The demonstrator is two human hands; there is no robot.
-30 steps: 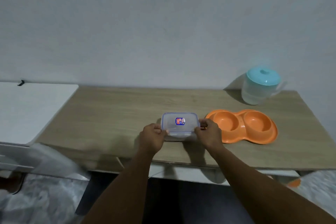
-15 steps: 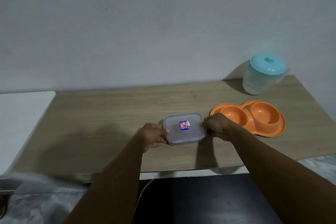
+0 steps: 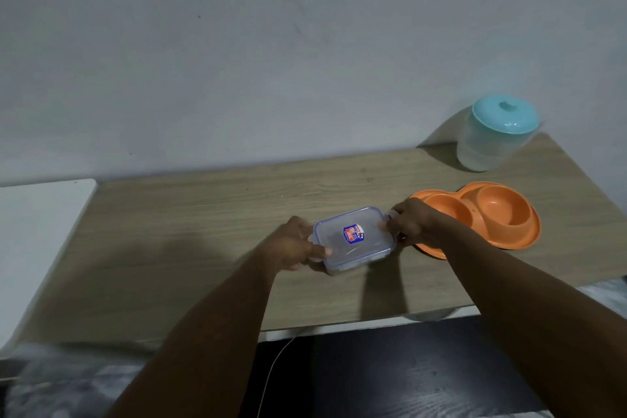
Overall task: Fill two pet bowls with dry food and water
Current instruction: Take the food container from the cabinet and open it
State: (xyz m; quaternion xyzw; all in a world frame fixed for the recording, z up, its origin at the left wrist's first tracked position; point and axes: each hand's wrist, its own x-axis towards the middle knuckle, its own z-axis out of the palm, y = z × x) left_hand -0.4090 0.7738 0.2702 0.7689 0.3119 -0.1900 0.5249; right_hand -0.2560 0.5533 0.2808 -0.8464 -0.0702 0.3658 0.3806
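A clear rectangular food container (image 3: 354, 238) with a blue-rimmed lid and a red-and-blue sticker sits on the wooden table (image 3: 203, 248), near the front middle. My left hand (image 3: 295, 243) grips its left end and my right hand (image 3: 412, 224) grips its right end, fingers on the side clips. The lid is on. To the right lies an orange double pet bowl (image 3: 498, 214), both hollows bare; my right hand hides part of its left rim. A translucent jug with a teal lid (image 3: 495, 132) stands at the back right against the wall.
A white surface (image 3: 37, 234) adjoins the table on the left. A grey wall runs behind. Below the table's front edge is a dark floor (image 3: 407, 373) with a thin white cable (image 3: 271, 380), and patterned fabric lies at the lower left.
The view has swung left and tilted, so the bowl and jug sit further right. Both hands stay on the container's ends, which has turned slightly on the table.
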